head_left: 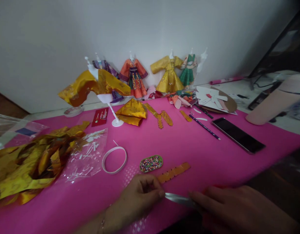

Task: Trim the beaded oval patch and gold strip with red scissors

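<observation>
My left hand (140,195) rests on the pink mat with its fingers curled round the near end of an orange paper strip (174,172) that has small holes along it. My right hand (228,208) is closed on scissors; their metal blade (179,199) points left and meets the left thumb tip. An oval of multicoloured beads (151,163) lies just beyond the left hand. A ring of white tape (114,159) lies left of it.
A pink mat (201,152) covers the table. Crumpled gold fabric (25,162) and a clear bag of white bits (88,156) lie left. A gold paper robe on a white stand (96,84), more paper costumes (169,74), a phone (238,135) and a pencil (205,126) sit farther back.
</observation>
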Motion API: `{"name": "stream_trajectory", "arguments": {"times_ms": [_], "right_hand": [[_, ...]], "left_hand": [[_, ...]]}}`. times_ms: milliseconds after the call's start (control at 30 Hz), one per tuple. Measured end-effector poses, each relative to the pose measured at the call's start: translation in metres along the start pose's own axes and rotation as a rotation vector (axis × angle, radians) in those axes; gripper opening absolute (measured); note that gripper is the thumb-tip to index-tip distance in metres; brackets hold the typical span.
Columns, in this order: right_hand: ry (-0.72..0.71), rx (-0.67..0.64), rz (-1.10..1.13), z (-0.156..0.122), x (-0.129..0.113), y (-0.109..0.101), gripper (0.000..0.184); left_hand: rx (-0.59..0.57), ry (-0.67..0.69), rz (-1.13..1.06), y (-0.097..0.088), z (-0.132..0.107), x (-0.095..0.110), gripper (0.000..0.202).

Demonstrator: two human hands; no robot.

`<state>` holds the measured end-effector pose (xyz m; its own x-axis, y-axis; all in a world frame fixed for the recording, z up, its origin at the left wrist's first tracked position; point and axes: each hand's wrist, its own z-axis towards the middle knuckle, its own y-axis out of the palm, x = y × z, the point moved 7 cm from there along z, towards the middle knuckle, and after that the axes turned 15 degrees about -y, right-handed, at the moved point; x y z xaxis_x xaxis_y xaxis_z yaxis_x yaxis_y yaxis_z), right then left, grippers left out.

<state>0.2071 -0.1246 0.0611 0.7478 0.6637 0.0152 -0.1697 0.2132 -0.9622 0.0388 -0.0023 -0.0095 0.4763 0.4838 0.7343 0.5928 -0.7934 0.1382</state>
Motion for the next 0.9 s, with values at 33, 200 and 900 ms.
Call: {"name": "stream_trajectory", "arguments": {"times_ms": [33, 200, 900], "right_hand": [[-0.003, 0.011, -0.006, 0.001, 0.0, -0.001, 0.035], [-0.028, 0.034, -0.036, 0.002, 0.002, -0.007, 0.035], [-0.022, -0.08, 0.033, -0.004, 0.006, 0.007, 0.048]], "left_hand": [[-0.005, -0.01, -0.006, 0.0, 0.0, 0.0, 0.044], [-0.015, -0.037, -0.033, -0.001, 0.002, -0.002, 0.039], [0.279, 0.381, 0.338, -0.014, -0.011, 0.015, 0.031]]}}
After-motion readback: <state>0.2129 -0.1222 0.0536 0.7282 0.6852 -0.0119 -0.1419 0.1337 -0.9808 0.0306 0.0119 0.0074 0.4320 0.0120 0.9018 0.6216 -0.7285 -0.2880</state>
